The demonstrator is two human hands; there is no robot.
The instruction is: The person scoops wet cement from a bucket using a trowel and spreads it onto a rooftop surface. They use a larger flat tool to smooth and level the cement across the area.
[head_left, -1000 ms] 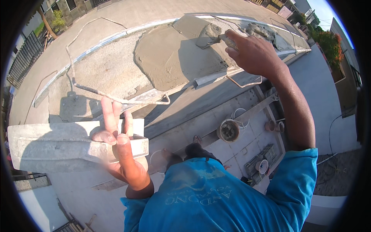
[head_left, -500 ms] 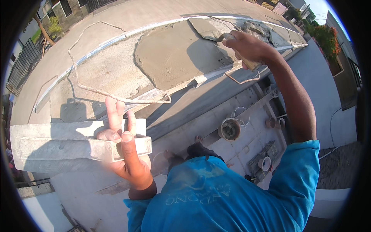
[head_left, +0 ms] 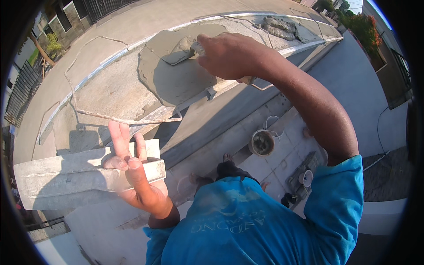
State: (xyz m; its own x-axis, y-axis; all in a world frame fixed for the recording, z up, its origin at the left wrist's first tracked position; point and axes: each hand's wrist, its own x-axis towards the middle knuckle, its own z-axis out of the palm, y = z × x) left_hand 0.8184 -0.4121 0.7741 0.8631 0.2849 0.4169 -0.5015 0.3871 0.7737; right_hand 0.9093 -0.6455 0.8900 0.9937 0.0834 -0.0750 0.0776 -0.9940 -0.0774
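Observation:
My right hand [head_left: 232, 55] is wrapped round the handle of a trowel [head_left: 176, 52]. Its blade lies on a patch of wet grey mortar [head_left: 152, 73] on top of a long wall ledge [head_left: 112, 84]. My left hand [head_left: 148, 185] holds a pale plastering float [head_left: 64, 174] by its handle, thumb over the top and two fingers stretched past it. The float is level with the near side of the ledge, apart from the mortar. Just beyond those fingertips runs a bent steel rod [head_left: 121, 120] that clamps over the ledge; whether they touch it I cannot tell.
A heap of mortar [head_left: 280, 28] sits farther right on the ledge, by more bent rods. A straight pale batten [head_left: 104, 65] edges the far side. Below stand a bucket [head_left: 251, 148] with grey mix and a small white pail [head_left: 305, 178] near a crate.
My right hand has swept the trowel leftward over the wet mortar. My left hand still holds the float. The whole view has shifted a little.

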